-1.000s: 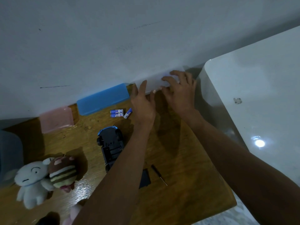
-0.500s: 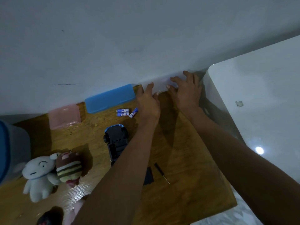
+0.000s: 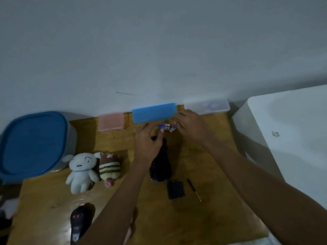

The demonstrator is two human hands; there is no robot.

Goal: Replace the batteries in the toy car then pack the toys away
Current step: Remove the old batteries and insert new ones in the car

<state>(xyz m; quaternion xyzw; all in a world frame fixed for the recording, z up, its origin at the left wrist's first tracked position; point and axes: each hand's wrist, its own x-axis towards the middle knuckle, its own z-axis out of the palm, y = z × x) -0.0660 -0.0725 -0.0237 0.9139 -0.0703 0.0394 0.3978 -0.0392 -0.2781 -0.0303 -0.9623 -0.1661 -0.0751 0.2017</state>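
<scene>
The dark toy car (image 3: 161, 163) lies upside down in the middle of the wooden table (image 3: 203, 218). Its black battery cover (image 3: 176, 189) and a small screwdriver (image 3: 193, 189) lie just in front of it. A pair of blue-and-white batteries (image 3: 164, 126) and a single battery (image 3: 173, 128) lie beyond the car's front. My left hand (image 3: 148, 144) hovers over the car's front with curled fingers, fingertips at the pair; motion blur hides any grip. My right hand (image 3: 191, 126) pinches the single battery.
Against the wall stand a pink box (image 3: 111, 122), a blue case (image 3: 154, 113) and a clear box (image 3: 207, 106). A blue-lidded tub (image 3: 33, 144) is at the left; a white plush (image 3: 81, 171), a striped plush (image 3: 109, 167) and a remote control (image 3: 77, 221) lie nearby. A white appliance (image 3: 292, 138) borders the right.
Both hands left the clear box by the wall and came down-left to the batteries. The camera view shifted left, bringing the blue-lidded tub into sight.
</scene>
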